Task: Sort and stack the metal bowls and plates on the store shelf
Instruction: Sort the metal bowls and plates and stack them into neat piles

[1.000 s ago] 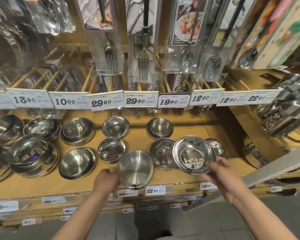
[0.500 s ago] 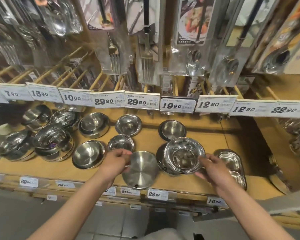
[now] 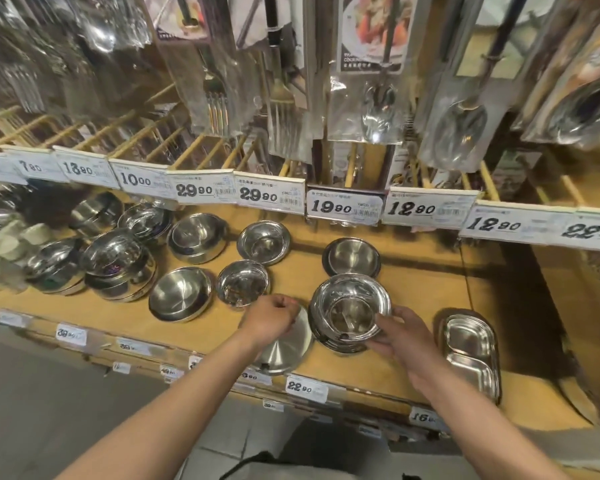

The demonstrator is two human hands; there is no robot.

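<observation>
Wooden shelf (image 3: pixel 416 299), wide, tan, bare patch at centre right. Price tags (image 3: pixel 345 206) run along a rail above it; packed forks and spoons (image 3: pixel 284 109) hang above the tags.

Left end: cluster of stacked bowls (image 3: pixel 118 261), shiny, some nested. Nearer centre, two broad bowls (image 3: pixel 180 294) one behind the other, then two small bowls (image 3: pixel 242 283) likewise. A flat dish (image 3: pixel 351 256) sits alone behind the centre stack.

Right of centre near the front edge: divided tray (image 3: pixel 471 355), two compartments, lying flat, apart from the hands.

Centre front: shiny bowl (image 3: pixel 350 308) sits on top of a low stack, rim up. Right hand (image 3: pixel 400 336) holds it at the near right rim, thumb over the edge, fingers curled beneath; fingertips hidden.

Just left of that stack, a brushed plate (image 3: pixel 284 348) stands tilted, underside toward the camera, lower edge at the shelf's front lip. Left hand (image 3: pixel 271 318) grips its upper edge, fingers curled together over the rim. Plate and stack nearly touch; cannot tell whether they meet.

Both forearms are bare, reaching in from below.
</observation>
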